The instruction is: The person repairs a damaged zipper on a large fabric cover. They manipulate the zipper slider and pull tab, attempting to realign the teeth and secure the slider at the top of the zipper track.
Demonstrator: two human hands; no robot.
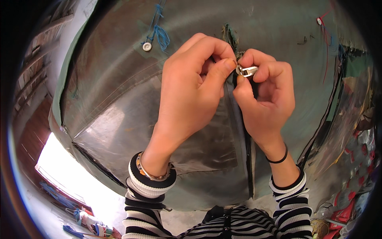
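In front of me hangs a worn grey-green fabric cover with a dark zip running down its middle. The cloth around the zip's upper end is frayed. My left hand is closed in a thumb-and-finger pinch beside that frayed part; what lies between its fingertips is hidden. Close against it, my right hand grips a small silver metal piece, shaped somewhat like a nail clipper, between thumb and curled fingers. Its inner end touches or nearly touches the left fingertips.
A clear plastic window is sewn into the cover's left side. Blue threads with a white button hang above it; another button with red thread is at upper right. Red and white clutter lies lower right.
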